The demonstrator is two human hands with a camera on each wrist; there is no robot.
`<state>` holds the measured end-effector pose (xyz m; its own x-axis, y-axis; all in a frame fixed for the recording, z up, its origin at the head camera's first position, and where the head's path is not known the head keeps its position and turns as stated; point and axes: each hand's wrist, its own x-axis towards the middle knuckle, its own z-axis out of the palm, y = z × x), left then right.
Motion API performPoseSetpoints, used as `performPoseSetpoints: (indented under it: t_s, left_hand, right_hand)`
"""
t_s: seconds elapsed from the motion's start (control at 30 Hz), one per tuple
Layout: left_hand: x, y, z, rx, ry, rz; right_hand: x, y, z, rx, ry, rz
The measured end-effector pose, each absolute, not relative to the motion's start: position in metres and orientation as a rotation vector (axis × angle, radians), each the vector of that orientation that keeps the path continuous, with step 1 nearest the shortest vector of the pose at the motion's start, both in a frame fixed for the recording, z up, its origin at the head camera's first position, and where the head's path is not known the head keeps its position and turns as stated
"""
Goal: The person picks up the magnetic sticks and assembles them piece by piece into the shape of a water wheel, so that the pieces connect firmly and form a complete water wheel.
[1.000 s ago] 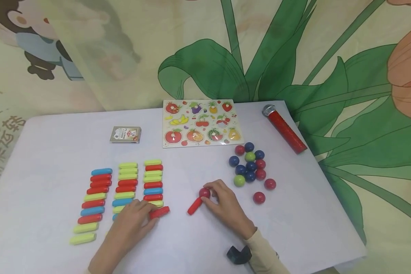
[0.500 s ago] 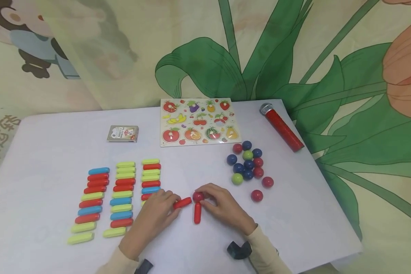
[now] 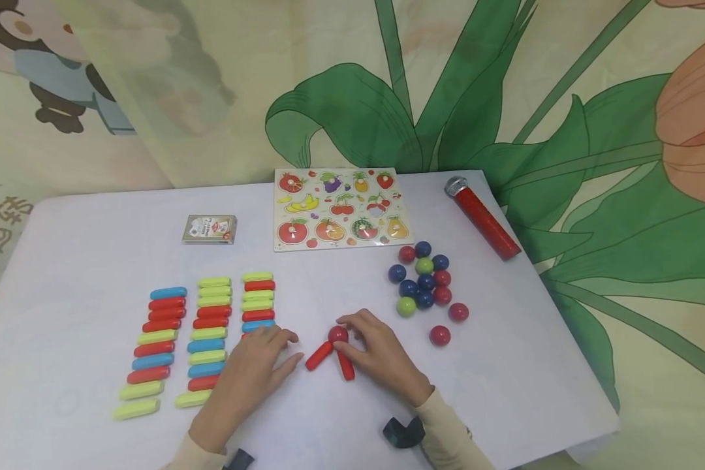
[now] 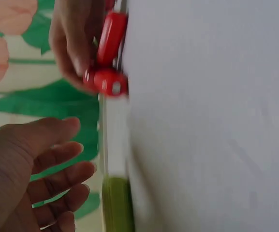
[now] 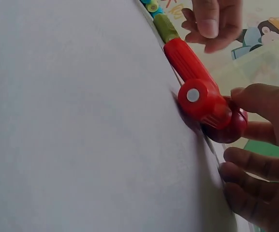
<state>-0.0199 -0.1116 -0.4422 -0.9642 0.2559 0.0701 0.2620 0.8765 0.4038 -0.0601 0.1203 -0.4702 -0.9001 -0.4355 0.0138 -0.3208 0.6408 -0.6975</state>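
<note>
Glossy red ball (image 3: 338, 334): I see the right hand (image 3: 388, 356) pinching it on the desk (image 3: 505, 372), two red rods (image 3: 320, 356) splayed against it; the left hand (image 3: 249, 372), fingers (image 4: 64, 176) spread, is near. I read "运转" on the backdrop (image 3: 564, 91).

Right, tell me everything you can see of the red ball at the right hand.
The red ball is a plain, deep-red sphere with a smooth, glossy surface; it looks hard, though whether metal or plastic I cannot tell. It appears to rest on the white tablecloth, pinched by the right hand. Two red rods meet at its near side, splaying toward the person.
</note>
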Motion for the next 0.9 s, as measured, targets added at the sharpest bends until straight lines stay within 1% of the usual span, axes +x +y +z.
performPoseSetpoints:
  t_s: [0.2, 0.4, 0.6, 0.73, 0.9]
  left_hand:
    - [-0.015, -0.147, -0.439, -0.313, -3.032, -0.462]
    - [-0.01, -0.157, -0.441, -0.313, -3.063, -0.433]
    - [-0.011, -0.147, -0.443, -0.314, -3.053, -0.583]
    - [-0.013, -0.129, -0.445, -0.375, -3.004, -0.695]
    - [-0.019, -0.105, -0.447, -0.453, -3.001, -0.721]
  right_hand:
    - [-0.057, 0.117, -0.469, -0.577, 2.751, -1.026]
    - [-0.06, 0.122, -0.465, -0.498, 2.759, -1.023]
    - [-0.063, 0.13, -0.467, -0.453, 2.787, -1.037]
    - [-0.064, 0.131, -0.469, -0.473, 2.783, -1.058]
    - [-0.063, 0.131, -0.47, -0.544, 2.748, -1.064]
